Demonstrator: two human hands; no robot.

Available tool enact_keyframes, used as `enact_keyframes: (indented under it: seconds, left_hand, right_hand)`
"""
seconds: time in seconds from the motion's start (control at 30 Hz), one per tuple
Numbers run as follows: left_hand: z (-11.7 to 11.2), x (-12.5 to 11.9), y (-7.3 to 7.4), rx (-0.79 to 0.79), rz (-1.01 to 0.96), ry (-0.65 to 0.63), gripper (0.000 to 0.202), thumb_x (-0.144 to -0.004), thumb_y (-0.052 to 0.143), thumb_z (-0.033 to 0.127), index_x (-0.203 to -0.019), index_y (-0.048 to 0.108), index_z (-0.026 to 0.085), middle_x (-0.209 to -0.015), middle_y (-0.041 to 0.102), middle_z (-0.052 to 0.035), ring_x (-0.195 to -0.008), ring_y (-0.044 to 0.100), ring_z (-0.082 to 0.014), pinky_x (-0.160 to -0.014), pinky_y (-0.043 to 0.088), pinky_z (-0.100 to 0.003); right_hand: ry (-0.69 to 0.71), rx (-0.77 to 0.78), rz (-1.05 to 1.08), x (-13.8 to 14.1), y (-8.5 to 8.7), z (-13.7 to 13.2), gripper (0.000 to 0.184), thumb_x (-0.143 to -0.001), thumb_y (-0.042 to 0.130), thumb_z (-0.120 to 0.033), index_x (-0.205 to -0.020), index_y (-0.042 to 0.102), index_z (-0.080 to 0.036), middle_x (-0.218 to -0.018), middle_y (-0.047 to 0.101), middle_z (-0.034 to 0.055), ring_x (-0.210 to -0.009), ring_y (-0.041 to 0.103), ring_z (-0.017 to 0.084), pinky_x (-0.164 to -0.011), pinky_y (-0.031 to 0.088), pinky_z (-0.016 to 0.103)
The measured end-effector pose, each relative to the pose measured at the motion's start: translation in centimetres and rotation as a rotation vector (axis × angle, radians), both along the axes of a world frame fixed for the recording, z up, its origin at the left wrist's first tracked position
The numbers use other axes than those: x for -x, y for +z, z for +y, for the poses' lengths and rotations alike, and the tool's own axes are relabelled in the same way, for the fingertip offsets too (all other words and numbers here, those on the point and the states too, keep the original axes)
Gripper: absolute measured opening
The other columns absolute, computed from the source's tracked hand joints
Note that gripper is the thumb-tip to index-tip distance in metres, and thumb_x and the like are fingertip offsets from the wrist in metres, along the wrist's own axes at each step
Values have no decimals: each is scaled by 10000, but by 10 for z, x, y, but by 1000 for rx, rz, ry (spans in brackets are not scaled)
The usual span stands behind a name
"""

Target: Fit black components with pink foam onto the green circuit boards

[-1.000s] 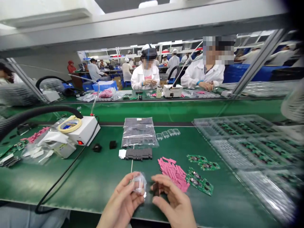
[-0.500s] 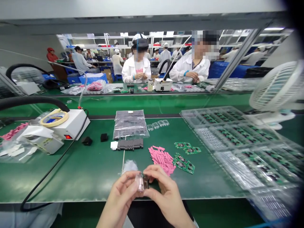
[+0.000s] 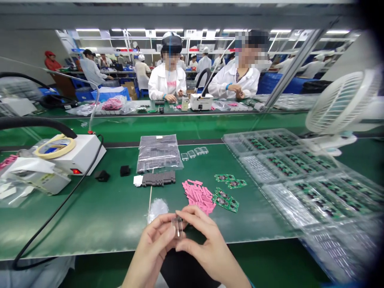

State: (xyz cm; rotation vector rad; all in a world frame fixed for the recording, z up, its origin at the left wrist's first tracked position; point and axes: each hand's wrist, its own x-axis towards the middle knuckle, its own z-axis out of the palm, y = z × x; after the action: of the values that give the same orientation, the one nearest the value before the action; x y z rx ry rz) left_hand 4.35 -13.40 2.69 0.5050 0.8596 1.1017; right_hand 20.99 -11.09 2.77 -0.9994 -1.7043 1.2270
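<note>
A small clear plastic case (image 3: 178, 225) is pinched upright just above the green surface (image 3: 90, 216), at bottom centre, between the narrowly closed fingers (image 3: 192, 212) of the left hand (image 3: 151, 250) and right hand (image 3: 207, 244), which were apart a second ago. Just beyond lies a crumpled clear film (image 3: 157, 210), near smooth pink strips (image 3: 199, 196) and green circuit boards (image 3: 225, 200).
</note>
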Motion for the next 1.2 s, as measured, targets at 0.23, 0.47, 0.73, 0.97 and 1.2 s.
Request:
enact_keyframes:
  seconds: [0.23,0.47,0.73,0.97,1.2]
  left_hand:
    - [3,-4,2,116,-34,100,334,-739,847,325,-1007,750,151,-936,784,-126,-808,722,-204,-805,572,-318]
    - [7,-5,-1,146,-95,109,340,-703,873,310,-977,751,151,-912,795,-126,-776,728,-191,-775,578,-296]
    - [8,-5,-2,136,-112,98,337,-713,867,324,-981,749,157,-940,793,-126,-794,726,-188,-785,573,-294]
    - [7,-4,-4,108,-124,75,320,-775,818,316,-1034,739,145,-982,784,-147,-835,720,-200,-814,558,-312]
    - [8,-3,-3,77,-110,58,311,-787,809,313,-1042,749,147,-1004,774,-133,-858,710,-205,-823,555,-318]
  right_hand:
    - [-149,-293,-392,-40,4,45,95,-956,590,-199,-930,679,-218,-892,654,43,-881,591,213,-819,464,366]
    - [-190,-328,-672,-57,2,111,180,-908,606,-161,-740,641,-213,-807,647,22,-829,546,213,-780,396,374]
    - [-163,-288,-670,-51,-3,123,225,-873,554,-104,-681,609,-207,-767,650,19,-800,546,199,-769,409,354]
    - [-192,-294,-568,-44,9,105,217,-911,507,-146,-708,536,-215,-767,619,14,-807,542,203,-799,397,375]
    - [29,-298,-413,-18,33,45,196,-955,527,-152,-775,541,-226,-799,614,6,-811,553,191,-842,405,382]
